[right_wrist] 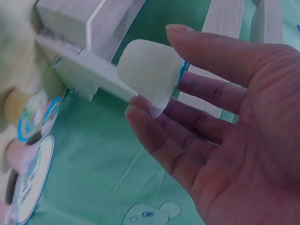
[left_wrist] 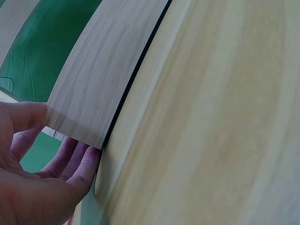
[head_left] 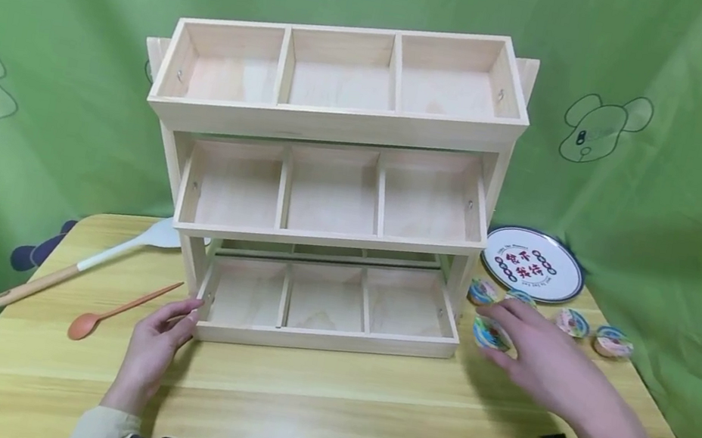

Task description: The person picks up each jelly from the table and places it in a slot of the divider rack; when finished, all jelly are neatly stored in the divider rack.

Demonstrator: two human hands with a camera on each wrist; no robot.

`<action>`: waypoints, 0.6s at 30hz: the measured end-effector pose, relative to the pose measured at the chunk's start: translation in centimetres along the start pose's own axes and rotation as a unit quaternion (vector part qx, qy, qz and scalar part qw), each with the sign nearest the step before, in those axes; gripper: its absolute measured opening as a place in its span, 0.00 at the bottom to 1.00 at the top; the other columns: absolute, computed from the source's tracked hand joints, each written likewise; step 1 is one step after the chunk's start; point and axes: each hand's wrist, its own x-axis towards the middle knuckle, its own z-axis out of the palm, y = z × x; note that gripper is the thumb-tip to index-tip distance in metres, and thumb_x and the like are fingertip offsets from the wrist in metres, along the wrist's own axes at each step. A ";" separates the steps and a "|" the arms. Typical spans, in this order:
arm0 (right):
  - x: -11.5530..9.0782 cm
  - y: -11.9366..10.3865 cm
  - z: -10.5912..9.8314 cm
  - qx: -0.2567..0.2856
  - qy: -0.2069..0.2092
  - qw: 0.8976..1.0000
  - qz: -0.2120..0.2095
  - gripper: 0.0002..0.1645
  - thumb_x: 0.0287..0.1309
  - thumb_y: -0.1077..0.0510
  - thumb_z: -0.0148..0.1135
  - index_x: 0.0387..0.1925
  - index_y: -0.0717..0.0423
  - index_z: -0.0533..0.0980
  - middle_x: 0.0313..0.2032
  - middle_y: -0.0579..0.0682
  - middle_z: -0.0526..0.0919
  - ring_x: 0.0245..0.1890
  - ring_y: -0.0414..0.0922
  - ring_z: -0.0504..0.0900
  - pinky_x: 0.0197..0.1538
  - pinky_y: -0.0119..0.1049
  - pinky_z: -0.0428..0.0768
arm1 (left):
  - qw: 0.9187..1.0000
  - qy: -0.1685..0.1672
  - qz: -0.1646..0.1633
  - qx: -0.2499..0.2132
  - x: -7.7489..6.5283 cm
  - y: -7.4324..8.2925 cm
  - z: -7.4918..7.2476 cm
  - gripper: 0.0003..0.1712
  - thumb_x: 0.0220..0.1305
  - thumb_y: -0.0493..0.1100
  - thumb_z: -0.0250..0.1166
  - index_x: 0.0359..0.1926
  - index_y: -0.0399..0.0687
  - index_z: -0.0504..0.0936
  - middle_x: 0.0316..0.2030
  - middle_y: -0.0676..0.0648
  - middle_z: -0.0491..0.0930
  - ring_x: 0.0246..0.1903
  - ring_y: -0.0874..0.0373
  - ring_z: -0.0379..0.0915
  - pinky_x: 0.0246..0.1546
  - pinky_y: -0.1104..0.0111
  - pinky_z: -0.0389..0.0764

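A three-tier wooden rack (head_left: 339, 119) stands in the middle, each tier split into three compartments. At the left end of its lowest tray (head_left: 325, 341), my left hand (head_left: 151, 348) grips the front corner. In the left wrist view the thumb lies at the board's upper edge, with the curled fingers at its end. My right hand (head_left: 551, 369), off the rack's right side, holds a small jelly cup (head_left: 488, 333) with a colourful lid. The right wrist view shows the cup's pale body (right_wrist: 150, 70) between thumb and fingers, raised above the table.
Several more jelly cups, including one at the far right (head_left: 612, 342), sit beyond the right hand. Behind them, a round plate (head_left: 533, 265) with red lettering lies by the rack. A white spatula (head_left: 111, 256) and an orange spoon (head_left: 119, 310) lie on the left. Green curtain (head_left: 693, 59) surrounds the table.
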 end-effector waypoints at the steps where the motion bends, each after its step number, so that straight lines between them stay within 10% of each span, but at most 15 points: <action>1: 0.3 -0.2 0.0 -0.001 0.002 1.000 -0.005 0.30 0.54 0.58 0.73 0.57 0.62 0.75 0.54 0.63 0.76 0.50 0.62 0.78 0.50 0.61 0.80 | 1.000 0.000 0.000 0.000 0.0 0.0 0.0 0.21 0.71 0.35 0.58 0.62 0.30 0.73 0.62 0.40 0.69 0.52 0.58 0.73 0.51 0.76 0.79; 18: 4.0 -2.5 0.6 0.006 -0.008 0.999 -0.039 0.30 0.50 0.61 0.75 0.56 0.62 0.77 0.48 0.57 0.79 0.48 0.56 0.78 0.51 0.55 0.82 | 1.000 -0.001 -0.005 0.008 0.2 0.2 -0.2 0.21 0.70 0.34 0.59 0.62 0.31 0.73 0.63 0.40 0.69 0.52 0.57 0.74 0.51 0.75 0.80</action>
